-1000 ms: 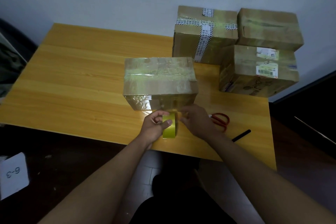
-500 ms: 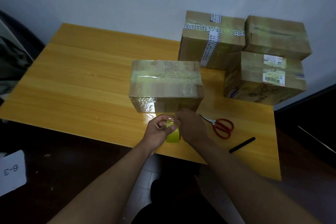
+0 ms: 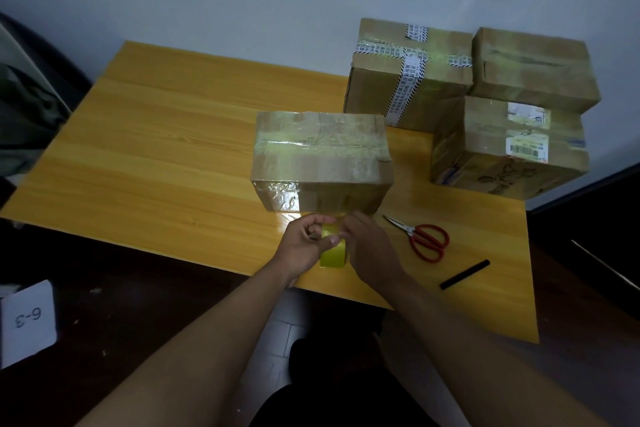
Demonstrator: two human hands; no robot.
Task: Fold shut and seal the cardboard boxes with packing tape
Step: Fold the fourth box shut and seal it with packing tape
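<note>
Yellow tape roll [image 3: 334,251] stays gripped in left hand [image 3: 304,242]; right hand [image 3: 363,243] now pinches its end beside the box [image 3: 320,163], readying another strip.

Dim, cool light is falling from above, leaving the floor and frame corners sinking into near-black while the wall is fading to grey. Glare is shining off the glossy tape on the nearest box [image 3: 320,152] and off the wooden table [image 3: 166,149] just before it. The wide lens is bending the table's edges, and fine detail is smearing softly.
</note>
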